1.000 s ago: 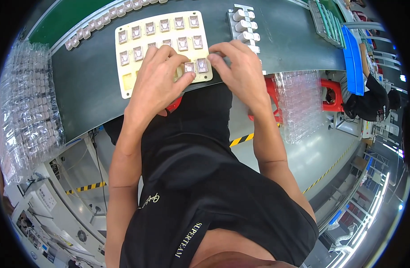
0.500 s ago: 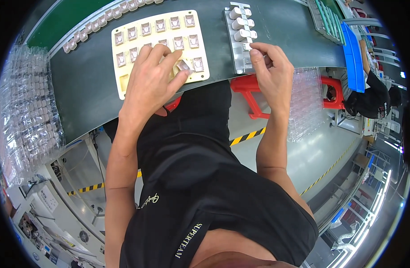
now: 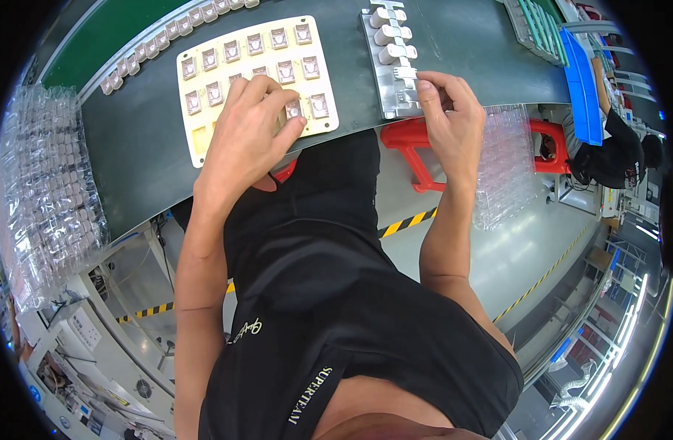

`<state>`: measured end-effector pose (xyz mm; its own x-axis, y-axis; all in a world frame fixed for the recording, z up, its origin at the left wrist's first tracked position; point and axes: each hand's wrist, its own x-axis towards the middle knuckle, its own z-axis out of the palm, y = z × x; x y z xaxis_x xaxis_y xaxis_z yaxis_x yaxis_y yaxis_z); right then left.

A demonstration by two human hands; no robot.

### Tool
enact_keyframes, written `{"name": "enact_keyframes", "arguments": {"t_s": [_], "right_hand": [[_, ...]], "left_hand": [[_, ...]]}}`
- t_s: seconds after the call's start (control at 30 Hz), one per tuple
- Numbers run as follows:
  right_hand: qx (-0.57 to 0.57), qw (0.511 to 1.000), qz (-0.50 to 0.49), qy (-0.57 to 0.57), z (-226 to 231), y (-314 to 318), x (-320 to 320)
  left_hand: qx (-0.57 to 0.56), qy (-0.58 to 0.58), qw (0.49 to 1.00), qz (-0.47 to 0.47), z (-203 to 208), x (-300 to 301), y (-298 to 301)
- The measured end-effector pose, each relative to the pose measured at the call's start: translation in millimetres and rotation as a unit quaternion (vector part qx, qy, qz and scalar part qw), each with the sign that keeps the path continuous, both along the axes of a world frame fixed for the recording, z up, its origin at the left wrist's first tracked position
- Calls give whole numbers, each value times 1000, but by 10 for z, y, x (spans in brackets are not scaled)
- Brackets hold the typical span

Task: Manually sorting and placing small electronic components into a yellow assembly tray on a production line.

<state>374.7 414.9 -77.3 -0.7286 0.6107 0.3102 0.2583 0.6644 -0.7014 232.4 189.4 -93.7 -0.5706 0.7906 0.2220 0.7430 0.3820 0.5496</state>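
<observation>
Far left: a stack of clear blister trays, their pockets filled with small pale parts, leans beside the dark green table. Along the table's far edge runs a row of small grey components. Next, a cream tray lies flat on the table; most of its square pockets each hold one small grey-and-silver component, while a pocket at its near left corner is bare. My left hand rests palm down over the tray's near edge, fingers curled, and the grip closes on one component in the near row; whether it is lifted clear of its pocket I cannot tell. To the right, well apart from the tray, a grey metal fixture carries a column of white cylindrical parts. My right hand sits at the fixture's near end, thumb and forefinger pinched together at its edge; what the grip holds there is too small to tell. Below it stands a red stool, then another stack of clear trays. Far right: a blue bin and a seated person in black.
</observation>
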Motion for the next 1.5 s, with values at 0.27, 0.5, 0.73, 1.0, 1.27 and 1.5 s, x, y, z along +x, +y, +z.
{"name": "enact_keyframes", "arguments": {"t_s": [0.27, 0.5, 0.73, 1.0, 1.27, 1.5], "right_hand": [[-11, 1000, -12, -4, -25, 21, 26], [-20, 999, -35, 19, -153, 185, 13], [-132, 990, 45, 14, -387, 559, -318], [-126, 989, 68, -33, -338, 859, -413], [-228, 971, 24, 66, -58, 679, -314], [-165, 974, 122, 91, 120, -19, -372]], "left_hand": [[-7, 11, 1000, 25, -40, 14, 51], [-5, -6, 999, 37, -41, 39, 27], [92, 11, 996, -9, 253, 58, 449], [39, -5, 999, -10, -29, -99, 1454], [38, -16, 999, -3, -117, -191, 1458], [168, -28, 984, 42, 155, -82, 392]]}}
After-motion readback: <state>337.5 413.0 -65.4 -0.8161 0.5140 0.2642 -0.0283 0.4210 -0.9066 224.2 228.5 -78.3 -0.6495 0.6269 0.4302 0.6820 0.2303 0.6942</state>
